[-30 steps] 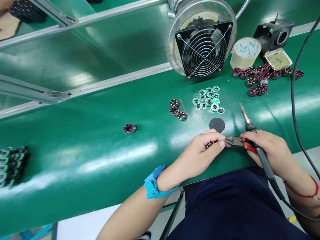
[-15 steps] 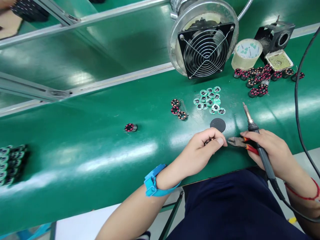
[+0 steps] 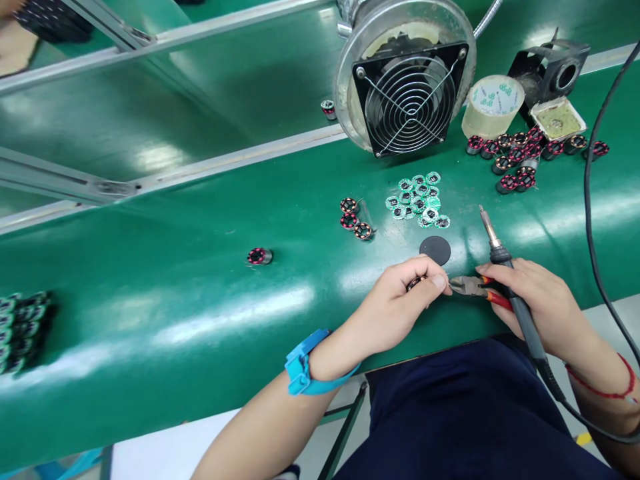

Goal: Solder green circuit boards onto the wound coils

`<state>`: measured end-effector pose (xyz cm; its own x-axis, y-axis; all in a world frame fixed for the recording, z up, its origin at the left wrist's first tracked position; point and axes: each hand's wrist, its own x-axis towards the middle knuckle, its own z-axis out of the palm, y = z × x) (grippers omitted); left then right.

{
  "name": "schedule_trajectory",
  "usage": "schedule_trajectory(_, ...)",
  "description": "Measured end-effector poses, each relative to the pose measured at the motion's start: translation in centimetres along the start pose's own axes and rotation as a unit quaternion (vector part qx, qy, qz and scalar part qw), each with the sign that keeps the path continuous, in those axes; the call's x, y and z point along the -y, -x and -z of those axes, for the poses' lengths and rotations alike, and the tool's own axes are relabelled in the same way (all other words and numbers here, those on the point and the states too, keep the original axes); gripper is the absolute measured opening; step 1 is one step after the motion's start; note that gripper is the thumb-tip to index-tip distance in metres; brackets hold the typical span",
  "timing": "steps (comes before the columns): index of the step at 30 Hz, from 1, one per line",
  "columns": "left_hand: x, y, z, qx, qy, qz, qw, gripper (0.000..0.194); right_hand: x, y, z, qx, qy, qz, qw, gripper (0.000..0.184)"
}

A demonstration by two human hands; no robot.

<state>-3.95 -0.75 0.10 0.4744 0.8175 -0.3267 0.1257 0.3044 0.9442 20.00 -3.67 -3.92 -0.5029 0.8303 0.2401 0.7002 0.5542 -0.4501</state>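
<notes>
My left hand is closed round a small wound coil part, pinched between thumb and fingers near the front edge of the green bench. My right hand grips red-handled cutters and a soldering iron together. The cutter jaws touch the coil at my left fingertips. The iron's tip points up and away. A black disc lies just beyond my hands.
A fume fan stands at the back. Near it sit a tape roll, an iron stand with sponge and several coil parts. Small green round boards, three coils, a lone coil and a stack at the left edge.
The cutters moved a little left until their jaws meet the coil in my left hand. A small part has come into view left of the fan.
</notes>
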Motion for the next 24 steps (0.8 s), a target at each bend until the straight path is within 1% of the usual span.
schedule_trajectory(11, -0.06, 0.07, -0.11, -0.009, -0.024, -0.002, 1.0, 0.024, 0.15, -0.07, 0.01, -0.002, -0.002, -0.005, 1.0, 0.032)
schedule_trajectory(19, 0.14, -0.01, 0.07, -0.001, -0.02, -0.013, 1.0, 0.022, -0.32, 0.37, -0.2, 0.003, -0.002, 0.013, 1.0, 0.031)
schedule_trajectory(24, 0.13, 0.03, -0.04, 0.005, -0.023, -0.009, 1.0, 0.024, -0.25, 0.33, -0.17, -0.012, 0.001, 0.011, 1.0, 0.03)
